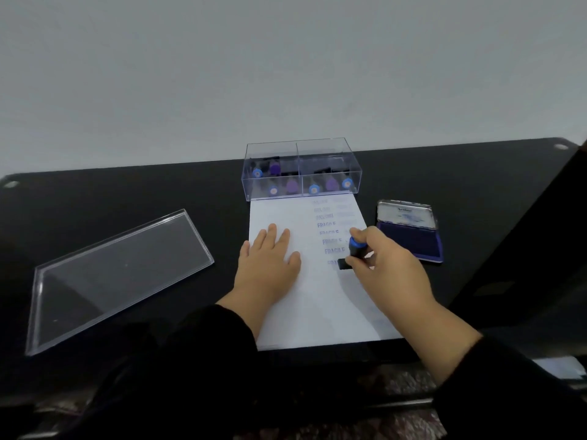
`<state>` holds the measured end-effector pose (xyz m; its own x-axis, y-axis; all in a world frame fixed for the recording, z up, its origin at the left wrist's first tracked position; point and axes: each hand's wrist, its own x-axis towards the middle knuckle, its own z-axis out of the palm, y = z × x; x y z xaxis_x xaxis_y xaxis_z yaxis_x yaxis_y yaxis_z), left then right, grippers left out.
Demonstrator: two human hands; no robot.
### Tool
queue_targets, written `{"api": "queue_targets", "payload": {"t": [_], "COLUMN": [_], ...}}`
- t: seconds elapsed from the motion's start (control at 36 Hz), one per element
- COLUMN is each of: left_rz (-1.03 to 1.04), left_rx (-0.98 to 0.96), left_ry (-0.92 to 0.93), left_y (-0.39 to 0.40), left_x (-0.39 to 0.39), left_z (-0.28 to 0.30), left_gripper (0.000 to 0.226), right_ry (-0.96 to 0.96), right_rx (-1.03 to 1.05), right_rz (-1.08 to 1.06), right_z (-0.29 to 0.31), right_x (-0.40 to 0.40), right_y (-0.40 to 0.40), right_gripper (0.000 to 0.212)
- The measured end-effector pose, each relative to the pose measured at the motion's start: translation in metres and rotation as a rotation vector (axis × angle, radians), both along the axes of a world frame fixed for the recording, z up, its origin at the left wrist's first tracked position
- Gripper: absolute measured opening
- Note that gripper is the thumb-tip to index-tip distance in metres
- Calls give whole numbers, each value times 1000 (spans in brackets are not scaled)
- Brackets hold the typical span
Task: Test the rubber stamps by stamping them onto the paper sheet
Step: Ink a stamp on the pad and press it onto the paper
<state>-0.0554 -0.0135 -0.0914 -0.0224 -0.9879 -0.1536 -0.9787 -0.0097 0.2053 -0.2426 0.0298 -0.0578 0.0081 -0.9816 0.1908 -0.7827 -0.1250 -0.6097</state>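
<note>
right hand (pixel 389 268) grips blue-knobbed black rubber stamp (pixel 353 253), base on white paper sheet (pixel 320 306) below column of blue "fragile" prints, handle tilted up-right, base long axis left-right. left hand (pixel 268 258) flat, fingers straight, pressing sheet on black table (pixel 111 198). open blue ink pad (pixel 411 233) right of sheet.

White paper sheet (pixel 317 300) lies flat on the black bench, with a column of blue FRAGILE prints down its right side. The stamp (pixel 351 254), blue knob, black base, sits on the lowest print, tilted I think.
</note>
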Motion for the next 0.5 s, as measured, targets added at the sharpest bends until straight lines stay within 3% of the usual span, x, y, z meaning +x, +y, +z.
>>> {"api": "queue_targets", "payload": {"t": [0.5], "left_rz": [-1], "left_rx": [-1], "left_ry": [-13], "left_y": [-2], "left_x": [-1], "left_z": [-2], "left_gripper": [56], "right_ry": [58], "right_rx": [17], "right_rz": [63], "right_z": [-9], "right_x": [10], "right_y": [1], "right_gripper": [30]}}
